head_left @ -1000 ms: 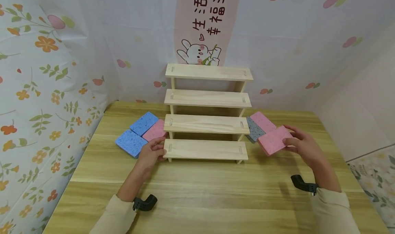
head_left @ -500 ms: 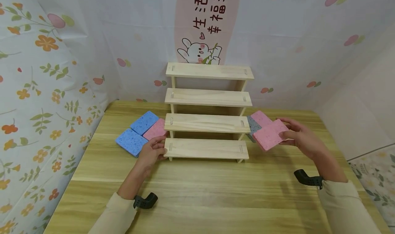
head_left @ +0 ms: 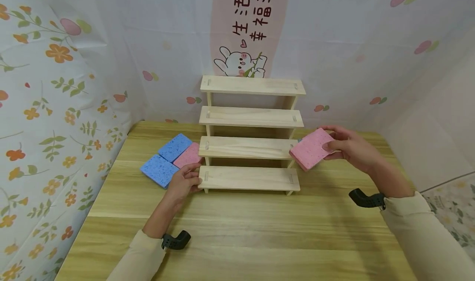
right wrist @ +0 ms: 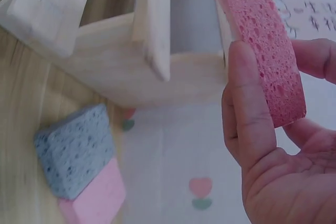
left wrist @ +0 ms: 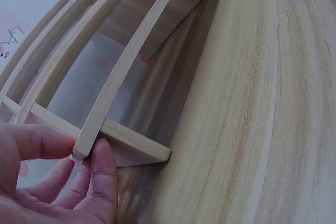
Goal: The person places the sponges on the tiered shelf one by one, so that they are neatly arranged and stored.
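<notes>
A four-tier wooden step shelf stands at the back of the table, its treads bare. At the left end of its lowest tread, my left hand pinches the board's corner between thumb and fingers, as the left wrist view shows with the board edge. My right hand holds a pink sponge in the air by the shelf's right side, thumb on one face and fingers on the other. In the right wrist view a grey sponge and another pink sponge lie on the table below.
Left of the shelf lie two blue sponges and a pink sponge, side by side on the wooden table. A patterned cloth wall rises right behind the shelf.
My right hand has carried the pink sponge left and away from me, up to the shelf's right end, covering most of the sponges behind it. My left hand stays on the shelf corner.
</notes>
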Demonstrator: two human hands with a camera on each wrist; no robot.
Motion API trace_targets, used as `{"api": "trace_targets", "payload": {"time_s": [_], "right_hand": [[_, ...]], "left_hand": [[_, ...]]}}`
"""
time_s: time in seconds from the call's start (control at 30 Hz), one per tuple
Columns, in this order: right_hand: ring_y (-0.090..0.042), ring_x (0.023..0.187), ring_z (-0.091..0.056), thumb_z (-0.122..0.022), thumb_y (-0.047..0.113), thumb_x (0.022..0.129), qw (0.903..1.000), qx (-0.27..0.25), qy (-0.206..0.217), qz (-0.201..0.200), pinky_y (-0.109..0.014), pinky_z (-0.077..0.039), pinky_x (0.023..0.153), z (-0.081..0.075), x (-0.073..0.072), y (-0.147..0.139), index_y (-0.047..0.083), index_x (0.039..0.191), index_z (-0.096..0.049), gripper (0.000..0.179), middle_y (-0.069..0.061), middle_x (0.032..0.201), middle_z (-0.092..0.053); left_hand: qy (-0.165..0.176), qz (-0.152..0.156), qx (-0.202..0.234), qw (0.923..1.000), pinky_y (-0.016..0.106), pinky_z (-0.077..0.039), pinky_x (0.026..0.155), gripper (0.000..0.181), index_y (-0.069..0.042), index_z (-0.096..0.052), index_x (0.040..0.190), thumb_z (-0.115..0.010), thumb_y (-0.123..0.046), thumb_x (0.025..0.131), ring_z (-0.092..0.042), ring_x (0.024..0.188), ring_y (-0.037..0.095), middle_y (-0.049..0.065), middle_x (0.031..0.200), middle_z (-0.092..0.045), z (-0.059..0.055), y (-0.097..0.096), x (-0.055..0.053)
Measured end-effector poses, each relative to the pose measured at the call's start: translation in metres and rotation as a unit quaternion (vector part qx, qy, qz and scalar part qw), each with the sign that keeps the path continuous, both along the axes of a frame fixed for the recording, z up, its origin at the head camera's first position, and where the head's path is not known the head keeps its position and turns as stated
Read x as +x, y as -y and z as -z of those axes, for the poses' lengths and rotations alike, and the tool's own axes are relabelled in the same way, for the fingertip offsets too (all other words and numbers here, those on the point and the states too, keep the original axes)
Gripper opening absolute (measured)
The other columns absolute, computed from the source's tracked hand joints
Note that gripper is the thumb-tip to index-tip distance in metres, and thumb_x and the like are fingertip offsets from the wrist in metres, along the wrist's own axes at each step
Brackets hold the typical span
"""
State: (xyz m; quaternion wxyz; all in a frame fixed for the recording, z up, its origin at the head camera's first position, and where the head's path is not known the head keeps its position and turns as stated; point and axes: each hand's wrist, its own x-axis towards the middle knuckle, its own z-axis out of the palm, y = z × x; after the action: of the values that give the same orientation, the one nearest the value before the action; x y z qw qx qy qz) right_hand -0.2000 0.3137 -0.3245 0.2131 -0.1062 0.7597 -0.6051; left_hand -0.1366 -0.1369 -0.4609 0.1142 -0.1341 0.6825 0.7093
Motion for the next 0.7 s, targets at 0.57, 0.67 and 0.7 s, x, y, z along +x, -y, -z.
{"api": "trace_targets", "payload": {"time_s": [0.57, 0.67, 0.7], "right_hand": [[-0.021, 0.088, -0.067, -0.055, 0.000, 0.095, 0.9982, -0.054, 0.008, -0.024, -0.034, -0.059, 0.074, -0.042, -0.010, 0.058, 0.012, 0.127, -0.037, 0.039, -0.011, 0.113, -0.052], [-0.021, 0.088, -0.066, -0.054, -0.001, 0.095, 0.9981, -0.056, 0.015, -0.020, -0.035, -0.059, 0.074, -0.048, -0.012, 0.065, 0.013, 0.126, -0.035, 0.039, -0.010, 0.113, -0.050], [-0.021, 0.088, -0.066, -0.054, -0.001, 0.095, 0.9979, -0.059, 0.020, -0.016, -0.035, -0.059, 0.074, -0.050, -0.013, 0.068, 0.013, 0.125, -0.035, 0.038, -0.010, 0.113, -0.050]], "left_hand": [[-0.002, 0.010, 0.005, 0.9999, 0.026, -0.055, 0.066, 0.053, 0.000, -0.046, 0.139, -0.058, 0.008, 0.088, -0.061, 0.077, 0.013, 0.011, 0.102, -0.061, -0.002, 0.001, 0.002], [-0.001, 0.010, 0.000, 0.9999, 0.026, -0.055, 0.066, 0.053, 0.000, -0.047, 0.139, -0.058, 0.008, 0.088, -0.061, 0.077, 0.013, 0.012, 0.102, -0.061, -0.002, 0.002, 0.001], [-0.001, 0.010, -0.001, 1.0000, 0.026, -0.055, 0.066, 0.053, 0.000, -0.047, 0.139, -0.057, 0.008, 0.088, -0.061, 0.077, 0.013, 0.012, 0.102, -0.061, -0.002, 0.002, 0.000]]}}
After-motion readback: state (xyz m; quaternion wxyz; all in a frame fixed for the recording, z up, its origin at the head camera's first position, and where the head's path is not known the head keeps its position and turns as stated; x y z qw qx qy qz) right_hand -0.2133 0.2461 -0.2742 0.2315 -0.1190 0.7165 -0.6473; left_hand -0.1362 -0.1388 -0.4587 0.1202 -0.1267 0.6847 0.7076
